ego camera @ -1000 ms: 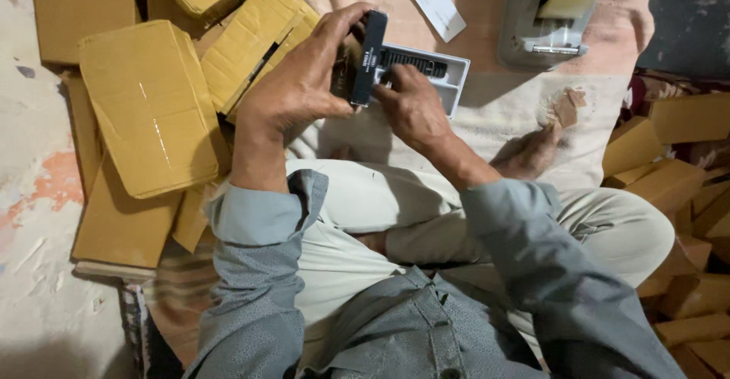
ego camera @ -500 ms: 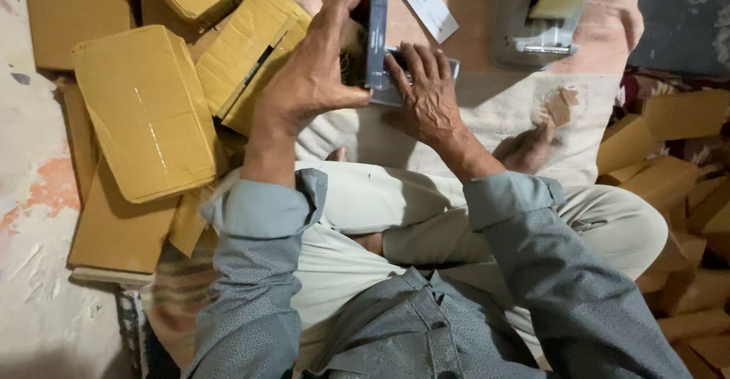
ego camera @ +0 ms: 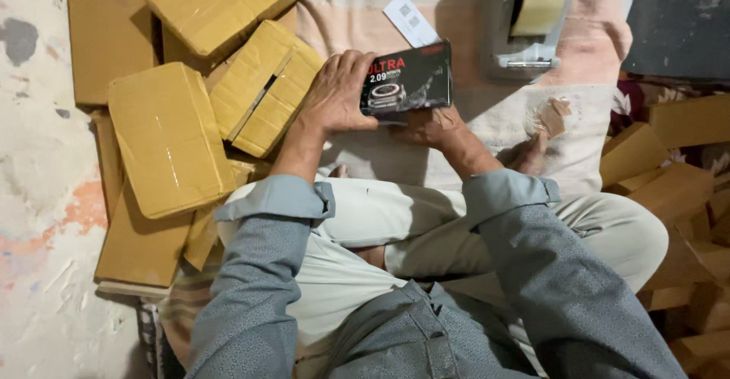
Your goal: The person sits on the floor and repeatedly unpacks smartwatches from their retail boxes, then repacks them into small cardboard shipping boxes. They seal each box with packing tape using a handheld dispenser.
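Between our hands, above our lap, we are holding the black product box (ego camera: 407, 79): left hand (ego camera: 338, 94) curling over its near end, right hand (ego camera: 433, 126) supporting underneath; we judge keeping it level avoids slipping toward the taped cardboard parcels (ego camera: 266, 90) leftward

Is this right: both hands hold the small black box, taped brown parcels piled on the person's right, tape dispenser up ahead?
Not quite: the head view shows the taped brown parcels piled on the person's left, not right. The rest stands: the left hand and right hand both hold the small black box, and the tape dispenser sits ahead.
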